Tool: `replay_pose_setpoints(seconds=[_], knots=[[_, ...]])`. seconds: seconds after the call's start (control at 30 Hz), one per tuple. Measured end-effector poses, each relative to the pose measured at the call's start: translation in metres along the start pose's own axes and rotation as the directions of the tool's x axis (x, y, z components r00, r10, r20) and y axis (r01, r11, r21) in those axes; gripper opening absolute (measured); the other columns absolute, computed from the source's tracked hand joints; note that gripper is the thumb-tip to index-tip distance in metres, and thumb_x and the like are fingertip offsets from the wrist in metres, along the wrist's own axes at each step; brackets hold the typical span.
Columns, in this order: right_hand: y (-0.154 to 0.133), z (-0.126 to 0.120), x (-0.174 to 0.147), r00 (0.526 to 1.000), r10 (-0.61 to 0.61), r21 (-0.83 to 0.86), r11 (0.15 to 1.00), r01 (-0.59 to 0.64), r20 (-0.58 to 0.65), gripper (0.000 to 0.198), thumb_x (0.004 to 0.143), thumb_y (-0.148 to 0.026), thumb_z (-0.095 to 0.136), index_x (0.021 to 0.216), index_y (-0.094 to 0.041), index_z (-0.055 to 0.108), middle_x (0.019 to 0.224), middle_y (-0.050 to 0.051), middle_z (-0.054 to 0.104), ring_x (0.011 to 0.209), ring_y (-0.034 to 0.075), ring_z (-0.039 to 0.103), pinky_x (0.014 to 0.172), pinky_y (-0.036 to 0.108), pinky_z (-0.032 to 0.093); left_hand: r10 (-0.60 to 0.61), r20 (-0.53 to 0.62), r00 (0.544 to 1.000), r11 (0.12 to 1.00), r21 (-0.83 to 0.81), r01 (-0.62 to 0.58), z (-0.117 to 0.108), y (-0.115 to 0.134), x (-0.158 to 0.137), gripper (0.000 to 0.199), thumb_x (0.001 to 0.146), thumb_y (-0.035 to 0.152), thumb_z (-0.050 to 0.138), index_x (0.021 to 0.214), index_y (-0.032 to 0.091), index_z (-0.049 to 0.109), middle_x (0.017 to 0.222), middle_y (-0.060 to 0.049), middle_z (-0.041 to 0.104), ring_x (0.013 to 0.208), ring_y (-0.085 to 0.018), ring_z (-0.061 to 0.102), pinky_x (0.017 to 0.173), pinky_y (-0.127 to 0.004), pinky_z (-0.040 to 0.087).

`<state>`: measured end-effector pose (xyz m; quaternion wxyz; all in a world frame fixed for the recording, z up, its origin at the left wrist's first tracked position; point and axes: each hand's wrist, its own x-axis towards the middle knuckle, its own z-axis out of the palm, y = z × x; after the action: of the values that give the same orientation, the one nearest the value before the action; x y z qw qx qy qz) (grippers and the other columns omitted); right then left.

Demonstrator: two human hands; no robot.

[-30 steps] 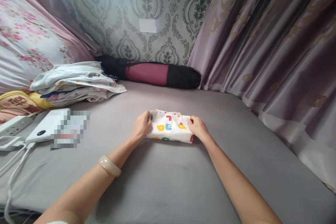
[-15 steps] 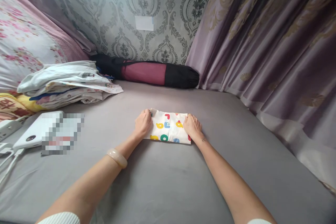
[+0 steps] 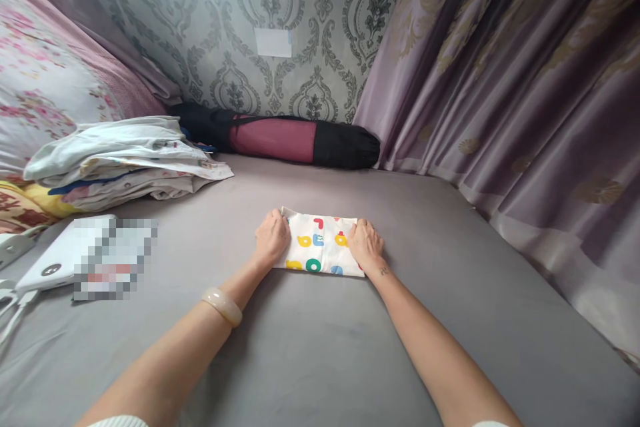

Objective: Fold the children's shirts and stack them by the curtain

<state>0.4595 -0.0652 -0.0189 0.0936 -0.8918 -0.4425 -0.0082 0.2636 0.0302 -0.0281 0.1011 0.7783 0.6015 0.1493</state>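
Note:
A folded white cloth (image 3: 325, 253) printed with red, yellow, blue and green letters lies in the middle of the grey bed sheet (image 3: 310, 347). My left hand (image 3: 273, 238), below a pale bangle (image 3: 223, 307), grips the cloth's left edge with fingers curled in. At the opposite end, my right hand (image 3: 367, 244) has its fingers closed round the right edge. Some fingertips of both hands are hidden. The cloth's far left corner sticks up slightly beside my left hand.
A pile of folded clothes (image 3: 125, 160) sits at the back left. In front of it are a white device with cables (image 3: 65, 253) and a blurred-out item (image 3: 117, 260). A maroon and black roll bag (image 3: 275, 139) lies along the wall; purple curtains (image 3: 450, 80) hang at right.
The view has shifted a little, so the things at left appear slightly further left. Both hands keep their hold on the cloth, which lies almost the same.

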Motion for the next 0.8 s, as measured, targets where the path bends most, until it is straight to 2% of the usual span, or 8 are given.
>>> replay_pose_setpoints(seconds=[0.23,0.33,0.4,0.5,0.57,0.63,0.7,0.8], knots=[[0.002,-0.005,0.002,0.999,0.026,0.023,0.999,-0.027,0.041,0.027,0.098,-0.017,0.031,0.113,-0.014,0.054,0.112,0.016,0.064,0.102,0.024,0.065,0.077,0.030,0.045,-0.044,-0.053,0.998,0.999,0.019,0.045,-0.003,0.002,-0.002,0.026,0.099,0.029,0.031,0.107,0.014,0.050,0.110,-0.016,0.055,0.097,-0.027,0.062,0.070,-0.034,0.049],[0.003,-0.014,0.002,0.994,0.019,0.041,0.999,-0.024,0.105,0.030,0.095,-0.013,0.032,0.116,-0.015,0.053,0.115,0.015,0.064,0.103,0.024,0.064,0.079,0.031,0.045,-0.008,-0.076,0.997,1.000,0.025,0.010,-0.006,-0.001,-0.003,0.026,0.097,0.028,0.033,0.108,0.013,0.052,0.110,-0.017,0.053,0.103,-0.028,0.058,0.077,-0.035,0.049],[0.000,-0.020,0.000,0.996,0.009,0.036,0.999,-0.012,0.084,0.032,0.094,-0.011,0.032,0.118,-0.014,0.053,0.116,0.016,0.063,0.104,0.025,0.063,0.081,0.032,0.045,0.051,-0.093,0.994,0.998,0.036,-0.048,-0.007,0.000,-0.005,0.028,0.097,0.028,0.035,0.109,0.011,0.053,0.112,-0.019,0.053,0.108,-0.030,0.055,0.084,-0.039,0.047],[-0.012,-0.024,-0.010,0.992,-0.120,0.016,0.993,0.121,-0.038,0.033,0.094,-0.014,0.032,0.119,-0.013,0.055,0.120,0.018,0.061,0.110,0.027,0.059,0.091,0.036,0.042,0.204,-0.089,0.975,0.979,0.047,-0.200,-0.007,0.009,-0.013,0.033,0.097,0.028,0.034,0.116,0.011,0.054,0.124,-0.021,0.053,0.116,-0.033,0.050,0.093,-0.044,0.043],[-0.023,-0.019,-0.019,0.957,-0.280,0.039,0.958,0.284,-0.076,0.036,0.096,-0.019,0.033,0.125,-0.013,0.054,0.129,0.017,0.058,0.121,0.027,0.052,0.102,0.039,0.037,0.317,-0.065,0.946,0.948,0.041,-0.314,-0.006,0.019,-0.018,0.036,0.097,0.027,0.032,0.123,0.012,0.052,0.134,-0.020,0.051,0.123,-0.033,0.047,0.098,-0.045,0.040],[-0.034,-0.011,-0.026,0.910,-0.411,0.081,0.907,0.414,-0.058,0.042,0.098,-0.024,0.031,0.135,-0.013,0.049,0.143,0.014,0.050,0.135,0.026,0.040,0.112,0.042,0.026,0.391,-0.031,0.920,0.920,0.036,-0.390,-0.002,0.029,-0.023,0.039,0.098,0.027,0.032,0.129,0.012,0.050,0.142,-0.018,0.048,0.131,-0.033,0.041,0.104,-0.047,0.036],[-0.041,-0.003,-0.031,0.883,-0.468,0.113,0.877,0.467,-0.019,0.048,0.099,-0.026,0.028,0.143,-0.013,0.042,0.153,0.011,0.039,0.144,0.025,0.028,0.118,0.045,0.016,0.430,0.022,0.902,0.901,0.042,-0.431,0.002,0.035,-0.024,0.041,0.097,0.026,0.034,0.134,0.012,0.048,0.146,-0.018,0.044,0.138,-0.034,0.034,0.110,-0.049,0.031],[-0.046,0.007,-0.033,0.879,-0.476,0.128,0.873,0.470,0.017,0.052,0.098,-0.025,0.027,0.147,-0.012,0.038,0.157,0.011,0.033,0.147,0.025,0.022,0.119,0.047,0.010,0.449,0.086,0.889,0.888,0.066,-0.455,0.010,0.035,-0.023,0.045,0.096,0.025,0.035,0.138,0.012,0.045,0.150,-0.017,0.041,0.143,-0.036,0.028,0.114,-0.053,0.024]])
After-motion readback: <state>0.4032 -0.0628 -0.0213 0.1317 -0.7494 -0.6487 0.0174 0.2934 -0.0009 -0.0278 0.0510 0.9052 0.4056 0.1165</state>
